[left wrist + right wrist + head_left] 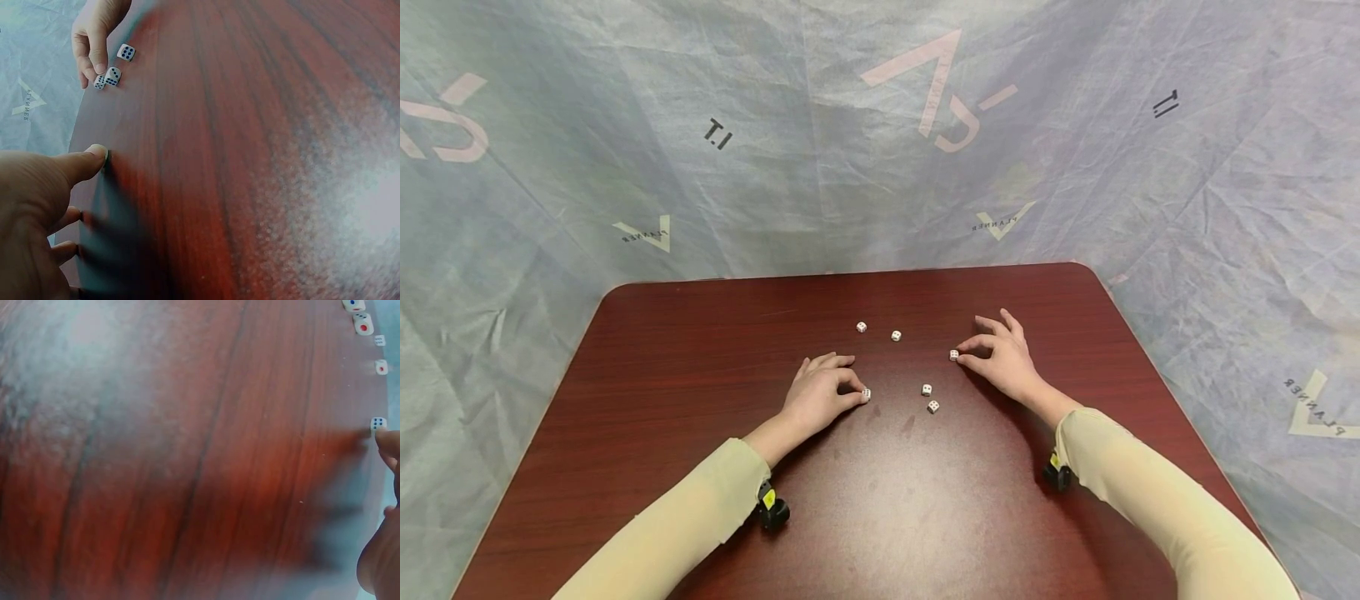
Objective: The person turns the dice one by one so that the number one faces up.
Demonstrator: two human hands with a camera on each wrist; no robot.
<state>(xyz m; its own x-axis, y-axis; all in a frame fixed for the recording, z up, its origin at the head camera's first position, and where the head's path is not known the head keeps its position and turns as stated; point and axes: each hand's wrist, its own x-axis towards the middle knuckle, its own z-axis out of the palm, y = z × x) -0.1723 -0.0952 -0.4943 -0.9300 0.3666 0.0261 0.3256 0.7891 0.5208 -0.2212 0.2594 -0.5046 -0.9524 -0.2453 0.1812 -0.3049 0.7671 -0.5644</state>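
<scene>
In the head view my left hand (pixel 820 392) pinches a white die (pixel 866 394) between thumb and index finger, low over the table. The left wrist view hides most of that die behind the thumb. Farther right, my right hand (pixel 1006 360) pinches another white die (pixel 954 355) by its edge, with its other fingers spread away. That die (pixel 378 424) shows blue pips at the thumb tip in the right wrist view. Between the hands lie two loose dice, one nearer the back (pixel 927 390) and one nearer the front (pixel 933 407).
Two more dice, a left one (pixel 861 327) and a right one (pixel 896 336), lie toward the back of the dark red wooden table (pixel 700 350). Grey printed cloth (pixel 820 167) hangs along the table's back and sides. Each wrist carries a small black camera (pixel 772 510).
</scene>
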